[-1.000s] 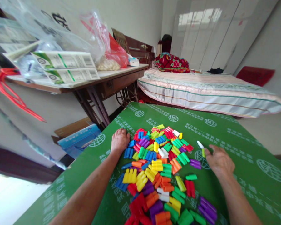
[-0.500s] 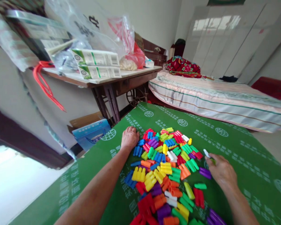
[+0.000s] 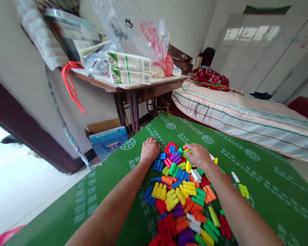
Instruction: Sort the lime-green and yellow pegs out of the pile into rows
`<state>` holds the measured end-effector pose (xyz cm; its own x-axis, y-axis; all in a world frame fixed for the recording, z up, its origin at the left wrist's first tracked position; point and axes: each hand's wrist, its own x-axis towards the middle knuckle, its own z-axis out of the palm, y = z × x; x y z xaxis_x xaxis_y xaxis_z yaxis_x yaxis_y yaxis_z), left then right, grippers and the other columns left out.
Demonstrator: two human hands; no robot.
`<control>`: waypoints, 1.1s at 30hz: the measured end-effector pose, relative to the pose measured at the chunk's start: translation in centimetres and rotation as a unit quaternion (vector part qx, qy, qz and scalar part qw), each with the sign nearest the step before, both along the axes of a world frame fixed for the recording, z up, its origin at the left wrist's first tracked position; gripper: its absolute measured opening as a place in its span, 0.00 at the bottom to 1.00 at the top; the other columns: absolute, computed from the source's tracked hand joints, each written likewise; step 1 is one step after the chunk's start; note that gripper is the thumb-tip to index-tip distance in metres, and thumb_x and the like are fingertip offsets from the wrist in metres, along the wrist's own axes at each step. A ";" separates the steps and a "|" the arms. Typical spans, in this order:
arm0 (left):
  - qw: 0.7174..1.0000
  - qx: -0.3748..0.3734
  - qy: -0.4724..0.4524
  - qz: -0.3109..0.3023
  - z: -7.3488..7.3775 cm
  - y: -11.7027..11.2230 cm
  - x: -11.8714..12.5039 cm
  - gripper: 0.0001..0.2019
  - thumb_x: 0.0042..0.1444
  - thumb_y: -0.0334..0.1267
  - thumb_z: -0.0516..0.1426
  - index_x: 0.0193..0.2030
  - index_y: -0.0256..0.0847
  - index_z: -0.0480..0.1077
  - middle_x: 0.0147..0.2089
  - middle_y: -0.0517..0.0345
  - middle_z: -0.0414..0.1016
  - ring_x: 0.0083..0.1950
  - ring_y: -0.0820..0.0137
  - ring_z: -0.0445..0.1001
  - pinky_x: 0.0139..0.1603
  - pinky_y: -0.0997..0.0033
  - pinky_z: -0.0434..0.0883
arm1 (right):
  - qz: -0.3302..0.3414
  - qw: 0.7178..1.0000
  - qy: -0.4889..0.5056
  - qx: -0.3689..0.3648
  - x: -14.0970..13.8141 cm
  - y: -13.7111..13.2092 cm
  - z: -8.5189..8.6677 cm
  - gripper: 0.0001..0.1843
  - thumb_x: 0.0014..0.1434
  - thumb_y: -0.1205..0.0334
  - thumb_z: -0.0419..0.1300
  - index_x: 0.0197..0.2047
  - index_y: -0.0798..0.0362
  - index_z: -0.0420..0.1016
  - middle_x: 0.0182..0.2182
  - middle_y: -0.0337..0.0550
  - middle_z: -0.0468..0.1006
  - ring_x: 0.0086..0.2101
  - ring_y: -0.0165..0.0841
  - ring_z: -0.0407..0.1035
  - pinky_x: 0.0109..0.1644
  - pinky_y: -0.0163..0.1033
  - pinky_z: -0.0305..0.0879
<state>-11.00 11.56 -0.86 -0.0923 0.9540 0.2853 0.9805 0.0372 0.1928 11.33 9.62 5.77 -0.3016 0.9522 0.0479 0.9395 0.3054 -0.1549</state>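
A heap of coloured plastic blocks [image 3: 181, 194] lies on a green printed sheet [image 3: 113, 191]. My left hand [image 3: 149, 150] rests knuckles-up at the heap's far left edge, fingers curled under beside blue blocks [image 3: 159, 165]. My right hand [image 3: 199, 155] reaches over the far end of the heap, fingers bent down onto green and yellow pieces [image 3: 187, 150]. Whether it grips one is hidden. A white piece [image 3: 235, 177] and a yellow-green piece [image 3: 243, 190] lie apart on the sheet to the right.
A wooden table [image 3: 133, 87] with boxes and plastic bags stands at the back left. A blue box [image 3: 107, 141] and cardboard sit under it. A bed [image 3: 246, 112] with striped bedding runs along the back right. An open doorway is at the left.
My right hand let go of the white and green pieces at the right and swung left across the heap to its far end. The view shifted left. My left hand stayed put.
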 end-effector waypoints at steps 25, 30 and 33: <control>0.999 -0.007 0.039 -0.001 0.2 0.8 -0.3 0.19 0.60 0.42 0.45 0.50 0.36 0.69 0.58 0.44 0.68 0.62 0.57 0.62 0.60 0.58 0.60 | -0.254 0.719 0.642 -0.085 13.3 -3.9 0.0 0.22 0.34 0.57 0.73 0.35 0.56 0.77 0.24 0.42 0.78 0.23 0.30 0.70 0.26 0.34 0.66; 0.999 -0.014 0.049 -0.006 0.3 1.3 -0.4 0.21 0.60 0.43 0.44 0.52 0.34 0.68 0.59 0.43 0.68 0.62 0.56 0.62 0.60 0.57 0.61 | -0.352 0.670 0.646 -0.101 17.4 -5.8 -1.8 0.17 0.38 0.58 0.71 0.32 0.56 0.76 0.21 0.40 0.76 0.20 0.30 0.69 0.24 0.36 0.67; 0.999 -0.015 0.050 -0.005 0.4 1.4 -0.3 0.22 0.60 0.44 0.44 0.53 0.34 0.68 0.59 0.43 0.67 0.62 0.56 0.62 0.61 0.57 0.60 | -0.348 0.643 0.674 -0.103 18.1 -7.0 -2.7 0.15 0.42 0.57 0.69 0.33 0.54 0.74 0.21 0.40 0.77 0.21 0.33 0.71 0.26 0.40 0.69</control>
<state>-11.33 13.00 -0.48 -0.0548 0.9631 0.2635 0.9951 0.0310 0.0935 29.41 2.60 3.10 0.3844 0.8620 -0.3305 -0.1926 -0.2753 -0.9419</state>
